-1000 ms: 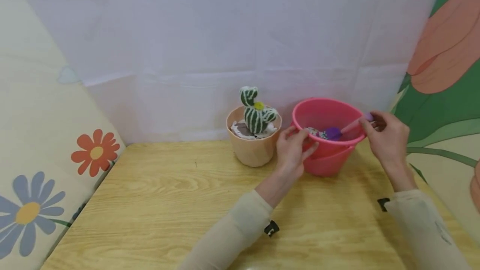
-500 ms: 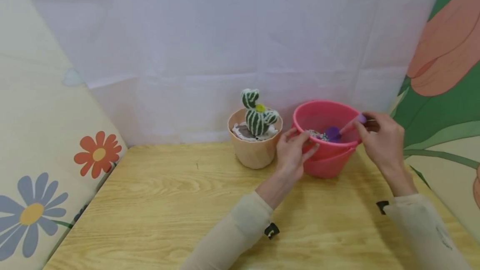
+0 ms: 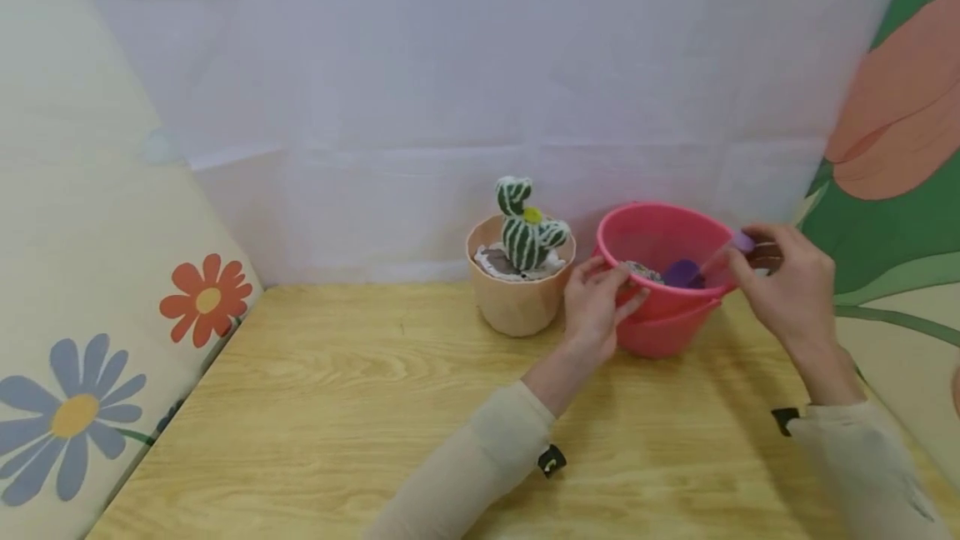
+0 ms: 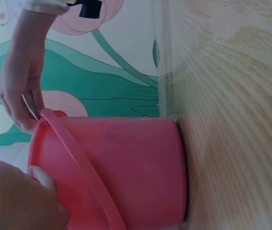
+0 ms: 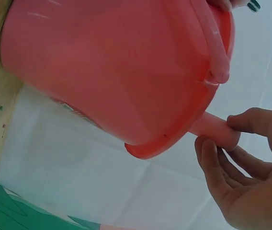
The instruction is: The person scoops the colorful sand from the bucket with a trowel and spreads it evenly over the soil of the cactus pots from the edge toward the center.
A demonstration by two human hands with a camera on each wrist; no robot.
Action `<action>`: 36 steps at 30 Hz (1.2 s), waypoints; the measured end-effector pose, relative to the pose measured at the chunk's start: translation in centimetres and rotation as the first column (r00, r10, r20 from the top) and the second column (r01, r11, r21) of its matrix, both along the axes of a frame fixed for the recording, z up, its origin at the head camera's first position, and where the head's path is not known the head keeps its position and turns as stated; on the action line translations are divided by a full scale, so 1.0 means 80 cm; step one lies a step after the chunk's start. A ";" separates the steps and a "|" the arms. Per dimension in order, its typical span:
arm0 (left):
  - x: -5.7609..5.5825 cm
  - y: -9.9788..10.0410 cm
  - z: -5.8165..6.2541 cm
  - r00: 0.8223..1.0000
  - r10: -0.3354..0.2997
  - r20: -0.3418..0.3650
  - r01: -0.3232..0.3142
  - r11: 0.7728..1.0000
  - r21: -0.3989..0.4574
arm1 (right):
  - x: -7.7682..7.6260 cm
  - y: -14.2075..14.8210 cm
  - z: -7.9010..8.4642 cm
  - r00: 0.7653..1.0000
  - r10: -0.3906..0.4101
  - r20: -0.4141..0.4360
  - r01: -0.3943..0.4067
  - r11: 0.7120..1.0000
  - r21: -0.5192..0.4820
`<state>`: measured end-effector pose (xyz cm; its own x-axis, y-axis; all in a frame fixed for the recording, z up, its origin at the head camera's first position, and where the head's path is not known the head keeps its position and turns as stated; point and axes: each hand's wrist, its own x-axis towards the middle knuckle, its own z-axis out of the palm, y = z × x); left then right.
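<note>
A pink bucket [image 3: 663, 327] stands on the table's right side, its handle folded down along the near side. My left hand [image 3: 592, 307] grips its near left rim, thumb and fingers on the wall. My right hand [image 3: 795, 294] pinches the pale handle end of a toy shovel [image 3: 684, 274] at the right rim. That shovel slants down into the bucket, its purple head beside a patch of small multicoloured grains [image 3: 642, 272]. In the right wrist view, thumb and fingertips hold the round handle end [image 5: 222, 134]. The bucket's depth and most of its contents are hidden.
Left of the bucket, close to my left hand, stands a peach pot [image 3: 517, 307] with a knitted cactus [image 3: 522, 242]. A white cloth [image 3: 405, 107] hangs behind the wooden table [image 3: 337, 407]. Flower-printed panels border both sides.
My right hand first eases left, then shifts back right with the shovel, whose head sits slightly farther right in the bucket. My left hand stays on the rim. The head view drifts a little.
</note>
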<state>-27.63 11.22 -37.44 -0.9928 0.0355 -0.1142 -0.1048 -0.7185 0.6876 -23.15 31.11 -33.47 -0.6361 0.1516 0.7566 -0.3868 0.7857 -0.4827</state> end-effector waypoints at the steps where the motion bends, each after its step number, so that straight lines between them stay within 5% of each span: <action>1: 0.001 0.001 -0.001 1.000 0.002 0.001 -0.002 1.000 0.004 | 0.003 0.002 0.001 1.000 -0.009 0.025 0.008 1.000 0.006; 5: 0.000 0.001 -0.003 1.000 -0.001 0.009 0.001 1.000 0.018 | 0.008 0.007 0.010 0.984 -0.044 0.170 0.034 0.998 0.059; 12: -0.008 -0.002 -0.001 1.000 -0.019 0.010 0.019 0.999 0.026 | -0.013 0.013 0.047 0.899 -0.015 0.437 -0.095 0.969 0.229; 19: -0.007 -0.001 -0.005 0.999 -0.017 0.034 0.015 0.999 0.050 | -0.041 0.021 0.069 0.786 0.022 0.617 -0.314 0.874 0.370; 25: -0.007 -0.004 -0.005 0.999 -0.017 0.042 0.015 0.999 0.053 | -0.063 0.016 0.076 0.693 0.041 0.719 -0.445 0.810 0.383; 30: -0.007 -0.004 -0.005 0.998 -0.011 0.058 0.008 0.999 0.048 | -0.071 0.013 0.080 0.666 0.048 0.745 -0.487 0.784 0.384; 36: -0.008 -0.001 -0.007 0.998 -0.012 0.056 0.009 0.998 0.057 | -0.066 0.016 0.089 0.674 0.033 0.738 -0.490 0.767 0.414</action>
